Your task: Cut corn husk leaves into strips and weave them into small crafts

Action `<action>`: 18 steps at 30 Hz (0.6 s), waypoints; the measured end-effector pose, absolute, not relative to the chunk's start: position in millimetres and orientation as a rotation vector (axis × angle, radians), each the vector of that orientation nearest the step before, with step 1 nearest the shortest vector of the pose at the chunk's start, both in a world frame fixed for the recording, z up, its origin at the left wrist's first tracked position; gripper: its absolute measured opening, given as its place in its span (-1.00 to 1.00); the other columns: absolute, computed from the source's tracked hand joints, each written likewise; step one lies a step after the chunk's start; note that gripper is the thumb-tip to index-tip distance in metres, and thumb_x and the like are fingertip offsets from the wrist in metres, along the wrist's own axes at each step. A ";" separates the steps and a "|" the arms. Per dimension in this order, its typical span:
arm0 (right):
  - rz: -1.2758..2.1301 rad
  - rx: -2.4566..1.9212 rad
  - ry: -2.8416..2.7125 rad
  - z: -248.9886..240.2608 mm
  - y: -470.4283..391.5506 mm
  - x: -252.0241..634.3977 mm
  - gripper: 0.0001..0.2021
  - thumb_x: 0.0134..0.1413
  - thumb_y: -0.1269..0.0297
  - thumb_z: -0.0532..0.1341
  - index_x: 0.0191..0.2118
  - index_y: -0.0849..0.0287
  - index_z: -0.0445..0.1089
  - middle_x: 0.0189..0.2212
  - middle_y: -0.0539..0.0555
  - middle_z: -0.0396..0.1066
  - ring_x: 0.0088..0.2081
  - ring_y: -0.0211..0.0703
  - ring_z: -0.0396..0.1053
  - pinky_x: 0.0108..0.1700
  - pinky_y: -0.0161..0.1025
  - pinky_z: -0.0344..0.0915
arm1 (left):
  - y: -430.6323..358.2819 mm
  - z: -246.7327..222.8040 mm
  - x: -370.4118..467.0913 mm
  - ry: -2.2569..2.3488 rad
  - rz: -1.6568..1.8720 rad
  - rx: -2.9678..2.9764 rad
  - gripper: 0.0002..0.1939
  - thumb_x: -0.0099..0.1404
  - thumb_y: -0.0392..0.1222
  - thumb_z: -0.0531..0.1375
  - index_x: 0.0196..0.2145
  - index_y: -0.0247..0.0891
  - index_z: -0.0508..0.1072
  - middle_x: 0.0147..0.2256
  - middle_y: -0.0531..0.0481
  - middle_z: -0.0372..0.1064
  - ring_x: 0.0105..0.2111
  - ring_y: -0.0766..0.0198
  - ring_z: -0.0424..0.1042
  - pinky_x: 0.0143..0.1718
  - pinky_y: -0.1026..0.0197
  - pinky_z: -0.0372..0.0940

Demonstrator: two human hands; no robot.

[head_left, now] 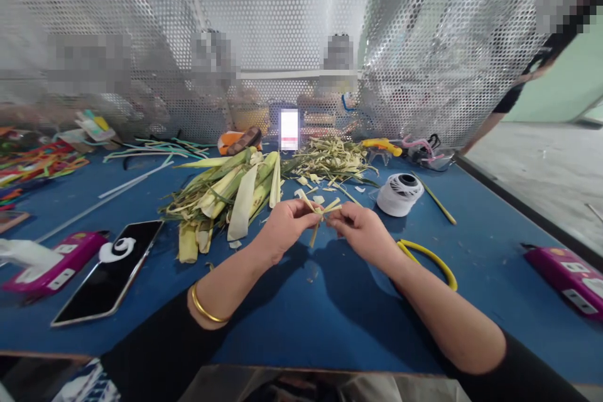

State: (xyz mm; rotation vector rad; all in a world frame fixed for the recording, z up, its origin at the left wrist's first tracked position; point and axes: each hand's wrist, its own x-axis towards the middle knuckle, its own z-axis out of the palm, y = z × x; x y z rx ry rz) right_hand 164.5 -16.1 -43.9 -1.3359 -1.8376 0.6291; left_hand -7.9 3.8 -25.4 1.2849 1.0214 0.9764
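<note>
Between my two hands, over the middle of the blue table, is a small piece of knotted or woven husk strips (pixel 318 210), with short ends sticking out several ways. My left hand (pixel 291 224) pinches it from the left, thumb and fingertips together. From the right, my right hand (pixel 358 226) closes its fingertips on one of the strip ends. Just beyond my left hand lies a heap of green and pale corn husks (pixel 221 195). A pile of shredded husk scraps (pixel 334 158) is behind the hands. A spool of white string (pixel 400 195) stands upright to the right.
On the left are a phone-like black tablet (pixel 108 273), a magenta power strip (pixel 61 264) and colourful strips (pixel 38 160). A yellow tube loop (pixel 431 257) lies beside my right forearm, with another magenta power strip (pixel 568 279) at far right. A perforated metal panel (pixel 282 12) borders the back.
</note>
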 end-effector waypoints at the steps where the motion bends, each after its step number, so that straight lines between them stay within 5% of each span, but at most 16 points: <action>1: 0.537 -1.318 -1.873 -43.6 -18.3 162.7 -0.84 0.08 0.31 0.14 -0.50 0.13 0.35 -0.54 -0.01 0.29 -0.42 -0.20 0.27 -0.36 -0.28 0.16 | 4.1 -26.0 -7.8 1.043 1.001 1.302 -0.82 0.00 -0.22 0.34 -0.38 -0.31 0.54 -0.42 -0.01 0.50 -0.35 0.25 0.43 -0.17 0.16 0.34; 10: -0.154 -1.305 -2.176 -43.5 -31.2 153.1 -0.73 0.20 0.48 0.00 -0.37 0.17 0.43 -0.44 0.07 0.23 -0.44 -0.18 0.15 -0.38 -0.26 0.05 | 1.5 -34.6 -5.5 1.220 1.050 1.588 -0.85 0.07 -0.19 0.26 -0.37 -0.26 0.54 -0.40 -0.02 0.52 -0.34 0.17 0.46 -0.24 0.19 0.33; 18: -0.304 -1.287 -2.290 -40.7 -26.7 157.9 -0.74 0.24 0.47 0.01 -0.33 0.18 0.43 -0.43 0.08 0.28 -0.44 -0.17 0.17 -0.32 -0.23 0.05 | 4.7 -34.7 -8.3 1.282 0.943 1.771 -0.84 0.07 -0.18 0.23 -0.38 -0.26 0.55 -0.42 -0.02 0.52 -0.39 0.19 0.44 -0.31 0.22 0.30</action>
